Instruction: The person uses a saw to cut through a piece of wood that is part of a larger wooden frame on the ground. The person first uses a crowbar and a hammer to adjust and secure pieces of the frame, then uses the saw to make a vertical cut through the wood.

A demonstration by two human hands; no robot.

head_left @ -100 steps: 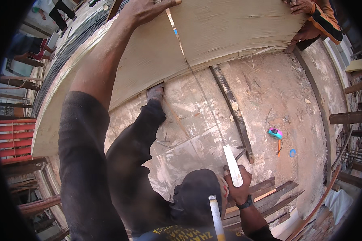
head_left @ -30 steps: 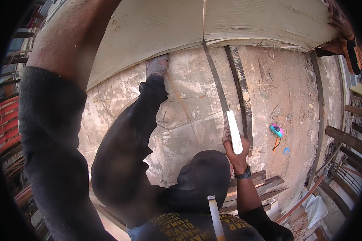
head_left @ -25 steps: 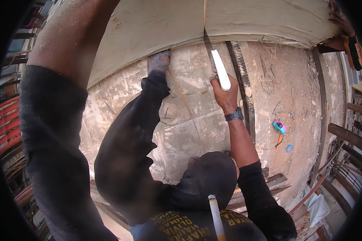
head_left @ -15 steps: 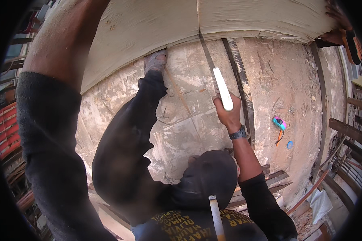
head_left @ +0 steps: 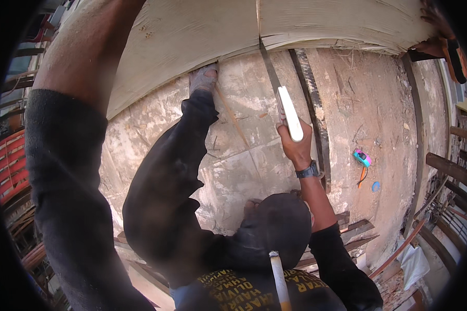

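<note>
My right hand (head_left: 297, 144) is wrapped around the white handle (head_left: 290, 116) of a handsaw. The saw's dark blade (head_left: 269, 65) slants up and away to the near edge of a pale plywood sheet (head_left: 192, 36), where it meets a narrow straight cut (head_left: 258, 18). My left forearm (head_left: 83, 67) reaches up over the sheet on the left and leaves the picture at the top, so the left hand is out of sight. My sandalled foot (head_left: 204, 78) is at the plywood's near edge, partly under it.
Another person's hands (head_left: 431, 47) are at the sheet's far right corner. A pink and turquoise tape measure (head_left: 362, 157) and a blue ring (head_left: 376, 186) lie on the dusty concrete floor (head_left: 368, 114). A dark wooden strip (head_left: 312, 98) runs beside the saw. Wooden pieces (head_left: 451, 168) clutter the right side.
The whole view has shifted very slightly to the right. My right hand and the saw keep almost the same place against the plywood's edge.
</note>
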